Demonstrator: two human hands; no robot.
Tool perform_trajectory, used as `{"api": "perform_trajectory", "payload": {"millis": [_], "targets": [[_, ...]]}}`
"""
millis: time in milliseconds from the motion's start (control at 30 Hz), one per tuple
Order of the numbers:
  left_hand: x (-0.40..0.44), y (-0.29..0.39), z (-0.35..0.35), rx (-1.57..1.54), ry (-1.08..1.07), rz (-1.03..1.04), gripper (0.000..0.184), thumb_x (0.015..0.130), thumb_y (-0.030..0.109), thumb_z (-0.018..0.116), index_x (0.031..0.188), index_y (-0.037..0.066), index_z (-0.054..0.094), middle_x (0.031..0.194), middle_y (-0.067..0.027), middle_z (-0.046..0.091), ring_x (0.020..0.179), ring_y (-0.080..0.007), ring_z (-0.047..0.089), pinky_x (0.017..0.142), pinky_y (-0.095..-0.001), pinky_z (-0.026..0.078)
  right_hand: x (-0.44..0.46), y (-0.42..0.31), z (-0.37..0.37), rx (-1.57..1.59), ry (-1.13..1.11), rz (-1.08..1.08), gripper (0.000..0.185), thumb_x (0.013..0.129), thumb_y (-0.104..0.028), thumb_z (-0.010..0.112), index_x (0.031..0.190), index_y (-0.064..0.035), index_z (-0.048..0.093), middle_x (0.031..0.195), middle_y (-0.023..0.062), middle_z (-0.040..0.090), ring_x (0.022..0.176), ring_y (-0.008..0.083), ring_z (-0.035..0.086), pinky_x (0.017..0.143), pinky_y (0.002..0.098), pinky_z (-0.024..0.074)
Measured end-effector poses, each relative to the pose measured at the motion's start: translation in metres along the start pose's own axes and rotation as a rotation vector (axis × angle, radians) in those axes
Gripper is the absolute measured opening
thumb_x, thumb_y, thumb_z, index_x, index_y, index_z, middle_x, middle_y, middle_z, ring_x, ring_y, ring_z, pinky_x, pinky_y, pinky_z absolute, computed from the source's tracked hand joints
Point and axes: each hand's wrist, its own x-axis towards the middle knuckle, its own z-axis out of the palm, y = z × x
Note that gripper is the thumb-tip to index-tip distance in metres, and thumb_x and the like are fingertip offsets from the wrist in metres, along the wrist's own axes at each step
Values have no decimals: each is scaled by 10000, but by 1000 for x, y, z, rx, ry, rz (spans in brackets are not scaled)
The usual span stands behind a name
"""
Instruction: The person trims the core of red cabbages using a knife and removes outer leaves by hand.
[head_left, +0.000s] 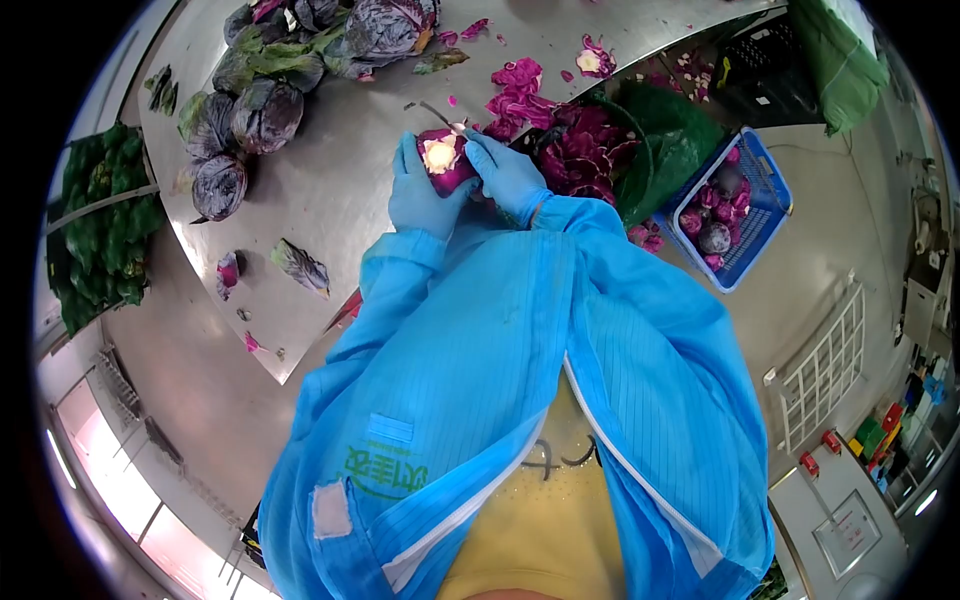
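Holding a round, glossy purple cabbage with a pale cut base between the left hand in a thin blue glove and the right hand in a matching blue glove, with each grip closed around one side of it, close to the smooth grey metal surface. Seeming to be far along with this one, judging by the bare purple skin and the cut base. Counting as probably finished the round purple cabbages inside the blue plastic basket with slotted walls. Counting as probably left the large dark purple cabbages with greyish-green outer leaves, grouped at the far left of the surface. Seeing as leftovers the bright purple leaf pieces beyond the hands, and the heap of dark purple leaves beside the green plastic bag. Not being able to tell whether either grip is also holding a tool.
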Motion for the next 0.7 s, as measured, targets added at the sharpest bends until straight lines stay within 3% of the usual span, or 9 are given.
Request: {"api": "perform_trajectory", "payload": {"millis": [133,333,467,700], "targets": [[-1,0,-3,-14,-3,-12,1073,600,424,830,1416,9,270,1398,-195,382,1119,-357,556,890,-400,491,-13,-12,-5,-121,-100,19,576,948,-540,307,1437,-235,319,1179,215,584,991,407,595,891,452,464],[-2,-5,2,-22,-5,-9,1079,613,434,831,1431,51,239,1387,-194,379,1147,-380,528,903,-426,481,-20,-17,-15,-279,-142,61,523,951,-540,296,1434,-338,297,1087,225,620,938,423,607,849,489,479],[0,-3,1,-16,-29,-15,1076,617,404,834,1434,55,226,1389,-194,367,1156,-375,520,900,-423,482,-20,-16,-15,-305,-119,39,515,952,-544,292,1428,-348,301,1081,224,623,923,421,613,840,498,482],[4,1,1,33,-3,15,1067,583,411,832,1409,12,286,1398,-194,384,1072,-353,582,842,-409,508,-18,-25,-15,-499,-52,25,492,946,-526,318,1411,-364,324,1051,141,651,875,360,643,754,479,515]]}}
